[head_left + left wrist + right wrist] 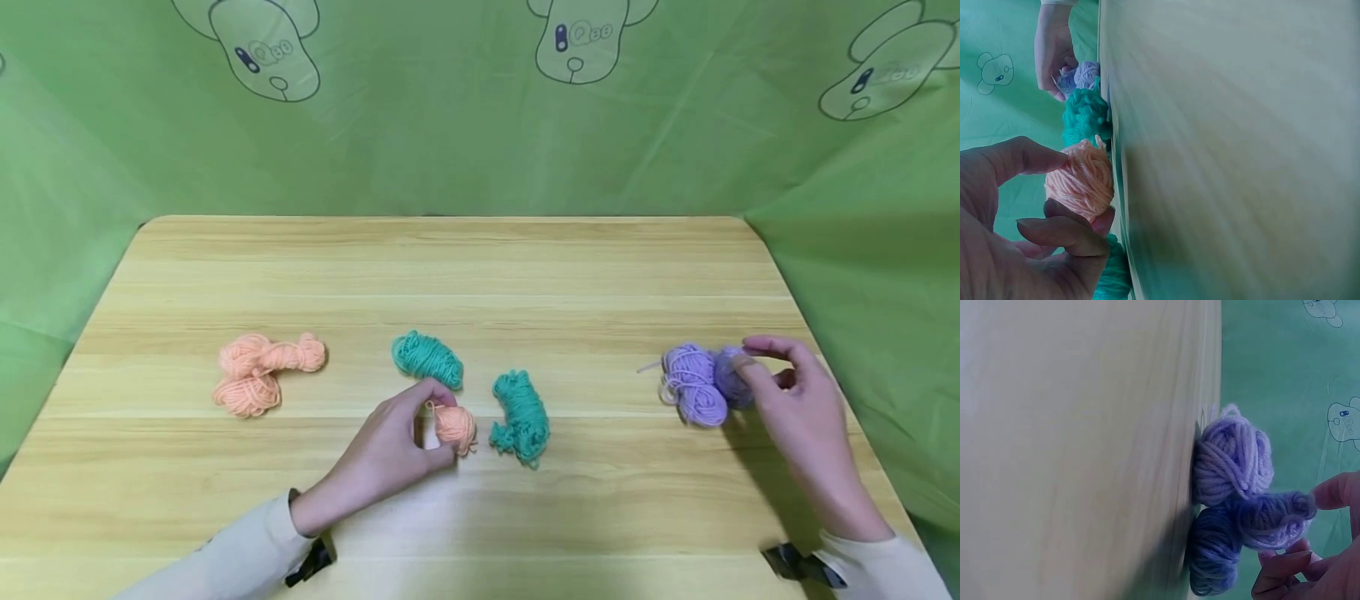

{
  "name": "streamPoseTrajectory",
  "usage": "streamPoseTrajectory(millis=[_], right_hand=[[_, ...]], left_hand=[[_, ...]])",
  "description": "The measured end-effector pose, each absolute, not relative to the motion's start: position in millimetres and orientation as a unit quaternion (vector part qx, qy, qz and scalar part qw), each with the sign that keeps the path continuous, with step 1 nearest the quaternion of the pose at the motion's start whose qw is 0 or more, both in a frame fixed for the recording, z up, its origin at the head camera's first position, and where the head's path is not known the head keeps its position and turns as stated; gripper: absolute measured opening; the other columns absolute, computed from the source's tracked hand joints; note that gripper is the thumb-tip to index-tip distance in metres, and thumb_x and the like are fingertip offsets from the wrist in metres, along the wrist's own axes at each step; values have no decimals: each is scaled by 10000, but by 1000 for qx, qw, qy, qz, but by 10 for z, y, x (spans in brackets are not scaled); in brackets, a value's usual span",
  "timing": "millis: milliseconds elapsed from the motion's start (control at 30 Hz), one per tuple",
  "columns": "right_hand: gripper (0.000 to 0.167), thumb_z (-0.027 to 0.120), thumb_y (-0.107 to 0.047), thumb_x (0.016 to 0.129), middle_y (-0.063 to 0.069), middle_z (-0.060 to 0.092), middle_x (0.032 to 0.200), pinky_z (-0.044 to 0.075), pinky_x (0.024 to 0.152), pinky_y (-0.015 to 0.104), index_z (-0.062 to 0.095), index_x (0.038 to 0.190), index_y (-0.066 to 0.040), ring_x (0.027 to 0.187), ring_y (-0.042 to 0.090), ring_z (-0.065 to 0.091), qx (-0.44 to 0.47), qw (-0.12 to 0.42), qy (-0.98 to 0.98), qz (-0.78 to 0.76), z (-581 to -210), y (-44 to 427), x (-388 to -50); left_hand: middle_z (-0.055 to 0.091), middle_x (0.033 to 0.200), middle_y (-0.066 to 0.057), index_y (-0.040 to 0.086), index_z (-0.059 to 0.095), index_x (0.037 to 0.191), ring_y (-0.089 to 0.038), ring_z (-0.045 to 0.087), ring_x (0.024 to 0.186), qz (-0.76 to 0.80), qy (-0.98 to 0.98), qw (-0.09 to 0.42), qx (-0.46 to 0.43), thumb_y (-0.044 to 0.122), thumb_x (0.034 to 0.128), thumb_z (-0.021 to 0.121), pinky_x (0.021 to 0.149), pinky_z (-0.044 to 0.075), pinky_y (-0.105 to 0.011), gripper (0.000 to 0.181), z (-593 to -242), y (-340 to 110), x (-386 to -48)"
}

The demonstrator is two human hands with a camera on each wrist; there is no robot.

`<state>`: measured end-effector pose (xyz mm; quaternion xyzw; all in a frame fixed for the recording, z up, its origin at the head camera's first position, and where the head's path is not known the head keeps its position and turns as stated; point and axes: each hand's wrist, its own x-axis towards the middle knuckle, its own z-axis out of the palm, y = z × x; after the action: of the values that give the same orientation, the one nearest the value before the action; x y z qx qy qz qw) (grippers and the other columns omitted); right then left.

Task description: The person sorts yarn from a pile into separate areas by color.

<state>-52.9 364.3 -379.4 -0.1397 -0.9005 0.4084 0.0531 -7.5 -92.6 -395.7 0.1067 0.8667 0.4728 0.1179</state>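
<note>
My left hand (390, 442) holds a small peach yarn ball (455, 427) between thumb and fingers, near the table's middle. A teal yarn skein (427, 358) lies just beyond that hand, and a second, more tangled teal skein (521, 417) is to the ball's right. At the right side, my right hand (806, 417) pinches a purple yarn ball (1275, 519) with thumb and fingers. It touches two other purple yarn balls, a paler one (1235, 456) and a darker-looking one (1215, 550), in the right wrist view. Some right fingertips are hidden in the head view.
Peach yarn bundles (251, 375) lie together on the left of the wooden table (480, 275). Green cloth (450, 150) with printed cartoon heads hangs behind the table and along its sides. The table's right edge runs close to my right hand.
</note>
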Motion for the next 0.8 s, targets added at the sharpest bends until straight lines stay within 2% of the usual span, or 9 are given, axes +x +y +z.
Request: streamPoseTrajectory(millis=[167,467,667,800], right_hand=[[216,715,-354,1065,-1,532,953,388,499,276,641,1262,-404,737,131,459,-145,52,-895,418,-3757,3623,-525],[295,730,-312,1065,10,493,876,357,471,306,692,1353,-262,648,122,431,-147,77,-882,441,-3722,3565,-491],[290,728,-179,1054,5,477,821,336,442,278,708,1342,-202,610,112,412,-149,122,-871,452,-3679,3428,-472],[313,716,-59,1024,-9,557,916,334,446,214,716,1331,-118,602,98,420,-137,165,-859,466,-3652,3308,-470]], left_hand=[[654,923,33,208,688,1180,-147,517,666,477,865,115,102,59,793,902,625,454,-339,467,-3960,-951,-81],[594,793,-47,196,686,1197,-152,518,643,493,859,112,82,30,804,880,594,446,-313,468,-3921,-1067,-76],[562,748,-32,179,686,1206,-152,511,639,500,856,110,72,13,803,881,579,442,-300,478,-3901,-1132,-68],[553,737,-35,176,685,1209,-155,506,643,503,855,108,63,6,799,880,578,438,-293,484,-3898,-1166,-77]])
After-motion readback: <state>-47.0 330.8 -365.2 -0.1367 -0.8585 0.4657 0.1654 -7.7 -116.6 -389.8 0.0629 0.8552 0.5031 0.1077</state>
